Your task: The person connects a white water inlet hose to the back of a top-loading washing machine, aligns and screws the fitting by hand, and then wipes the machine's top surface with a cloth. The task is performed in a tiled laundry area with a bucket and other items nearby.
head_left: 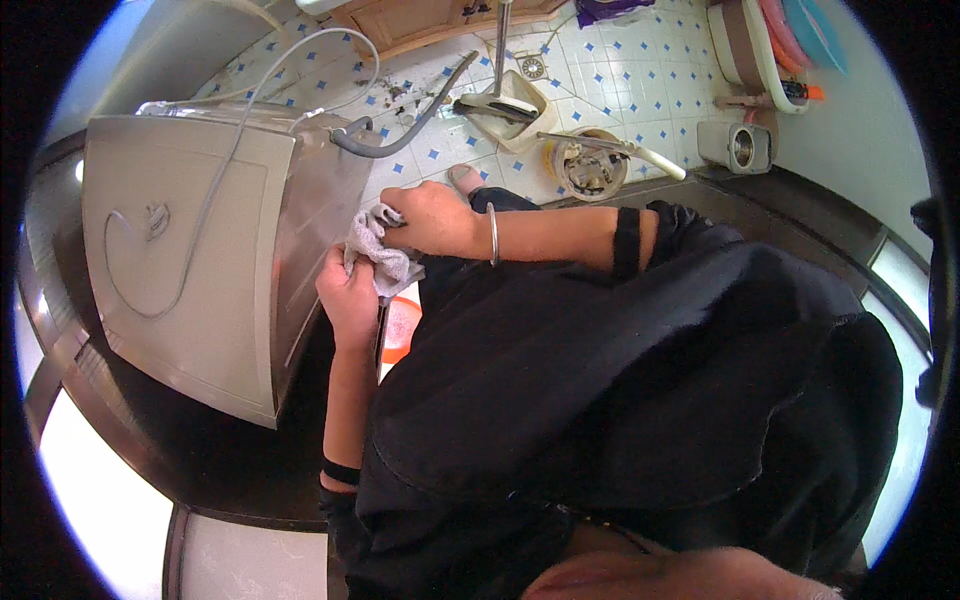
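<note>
A crumpled pale grey cloth (378,245) is bunched between my two hands. My left hand (347,295) pinches its lower left edge, thumb on top. From the right, my right hand (435,220) is closed around the cloth's upper part, a bangle at that wrist. Just left of the hands stands a washing machine (190,250), its pale top facing up. A white cord with a plug (156,215) lies on that top. From its back corner a grey drain hose (400,145) curves over the floor.
On the tiled floor (640,80), dark debris lies near a floor drain (532,67). A dustpan (520,105) with a broom, a bucket (590,175) and a small metal-topped bin (735,147) stand ahead. An orange basin (400,328) shows below my hands.
</note>
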A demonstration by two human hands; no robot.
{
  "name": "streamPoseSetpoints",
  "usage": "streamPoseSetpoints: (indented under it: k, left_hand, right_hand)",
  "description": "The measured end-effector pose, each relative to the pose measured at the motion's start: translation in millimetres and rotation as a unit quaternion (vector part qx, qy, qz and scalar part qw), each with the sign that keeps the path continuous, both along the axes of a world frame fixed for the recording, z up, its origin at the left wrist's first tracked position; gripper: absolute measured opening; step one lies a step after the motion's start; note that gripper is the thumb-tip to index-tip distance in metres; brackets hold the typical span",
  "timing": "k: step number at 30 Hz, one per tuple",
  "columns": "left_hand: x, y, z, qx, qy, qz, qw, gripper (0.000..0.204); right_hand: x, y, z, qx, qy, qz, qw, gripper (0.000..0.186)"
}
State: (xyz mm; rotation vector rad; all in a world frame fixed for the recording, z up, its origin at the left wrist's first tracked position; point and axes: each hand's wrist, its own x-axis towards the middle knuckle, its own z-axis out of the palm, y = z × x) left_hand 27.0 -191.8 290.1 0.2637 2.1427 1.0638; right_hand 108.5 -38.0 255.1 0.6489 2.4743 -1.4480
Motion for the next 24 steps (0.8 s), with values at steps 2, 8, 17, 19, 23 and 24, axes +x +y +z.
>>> streamPoseSetpoints:
  k: [2,8,17,19,23,24]
  left_hand:
    - [3,-4,-2,0.01,-0.015,0.014,1.0,0.018]
    - [15,-17,-12,0.04,0.009,0.06,0.997,0.02]
    - [15,-44,1,-0.032,0.097,0.165,0.981,0.028]
    - [25,-43,8,-0.08,0.113,0.134,0.981,0.028]
    - [46,-50,27,0.097,-0.049,0.139,0.984,0.03]
    - [51,-55,33,0.133,-0.081,0.151,0.976,0.03]
  right_hand:
    - [0,3,-5,0.011,-0.002,0.015,1.0,0.044]
    - [2,6,-6,-0.05,0.007,0.049,0.997,0.044]
    - [-1,4,21,-0.146,0.109,0.16,0.97,0.063]
    - [-1,-11,24,-0.071,0.078,0.273,0.956,0.078]
    - [-2,-24,26,-0.084,0.092,0.271,0.954,0.071]
    - [-3,-24,25,-0.104,0.135,0.275,0.946,0.068]
